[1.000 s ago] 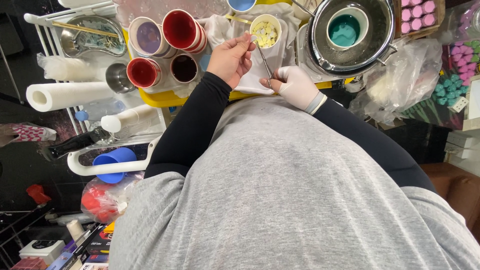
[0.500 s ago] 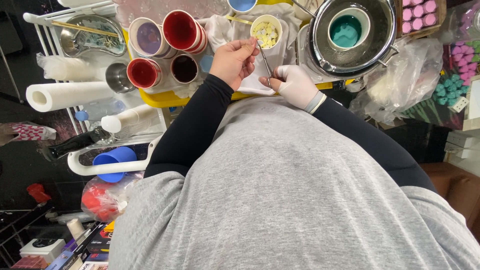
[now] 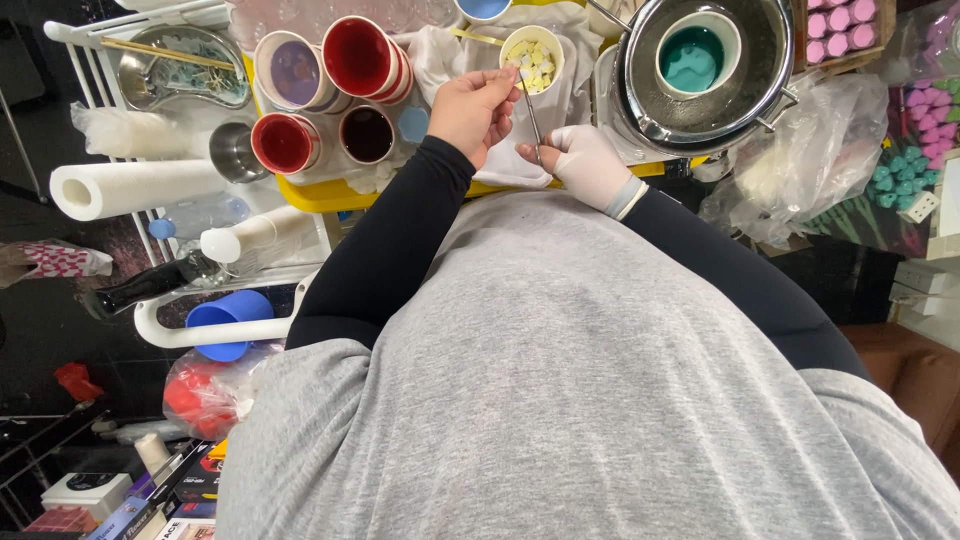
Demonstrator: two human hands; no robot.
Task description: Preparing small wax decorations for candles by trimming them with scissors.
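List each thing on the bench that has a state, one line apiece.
left hand: bare, pinching the top of the thin metal tool
right hand: gloved, holding the tool lower down
small cup of yellow pieces: open, part full
metal pot: uncovered, teal cup inside
red cup: open, tilted
paper roll: lying sideways

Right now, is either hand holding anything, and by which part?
Both hold a thin metal rod: left hand pinches its top, gloved right hand grips its lower end.
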